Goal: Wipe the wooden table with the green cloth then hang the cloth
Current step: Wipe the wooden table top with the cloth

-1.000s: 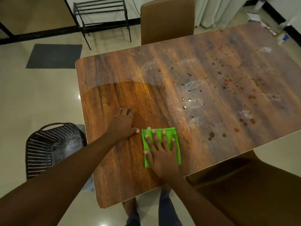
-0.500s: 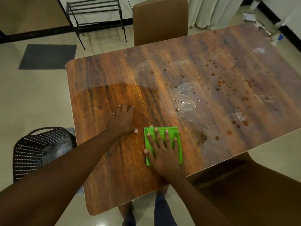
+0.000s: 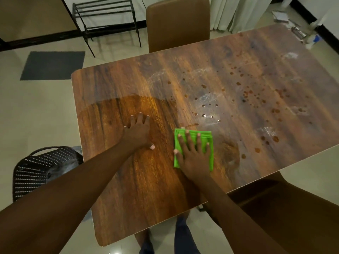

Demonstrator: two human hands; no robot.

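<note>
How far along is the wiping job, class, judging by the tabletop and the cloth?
Done: the near-left part of the brown wooden table looks clean and glossy. In hand: the right hand presses the folded green cloth flat; the left hand braces on the wood. Left: reddish-brown spots and droplets across the right side, then hanging the cloth.

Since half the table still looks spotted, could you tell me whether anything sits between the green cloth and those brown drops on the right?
Nothing visible does. The right hand presses the green cloth flat on the table, and the wood between it and the brown drops holds only smears and small droplets. The left hand rests on the other side.
</note>
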